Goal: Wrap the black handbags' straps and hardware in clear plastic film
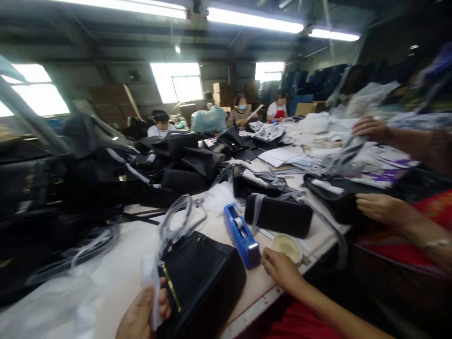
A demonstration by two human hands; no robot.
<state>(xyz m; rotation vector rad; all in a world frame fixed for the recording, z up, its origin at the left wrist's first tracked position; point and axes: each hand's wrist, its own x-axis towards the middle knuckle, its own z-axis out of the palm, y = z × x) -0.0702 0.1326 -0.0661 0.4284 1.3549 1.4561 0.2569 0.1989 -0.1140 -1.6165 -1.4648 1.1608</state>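
Glossy black handbag (201, 278), crinkled plastic wrap (152, 282)

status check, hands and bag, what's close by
Left hand pinching clear plastic wrap at black leather handbag. Right hand resting beside blue tape dispenser. Co-worker's hands busy at right.

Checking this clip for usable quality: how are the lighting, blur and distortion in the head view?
Head view: the ceiling lights and windows are blown out, while the dark bags at left lose detail in shadow; the edges smear and bend, and the far right is streaked by motion; the left hand, black bag, blue tape dispenser and right hand read fairly clearly.
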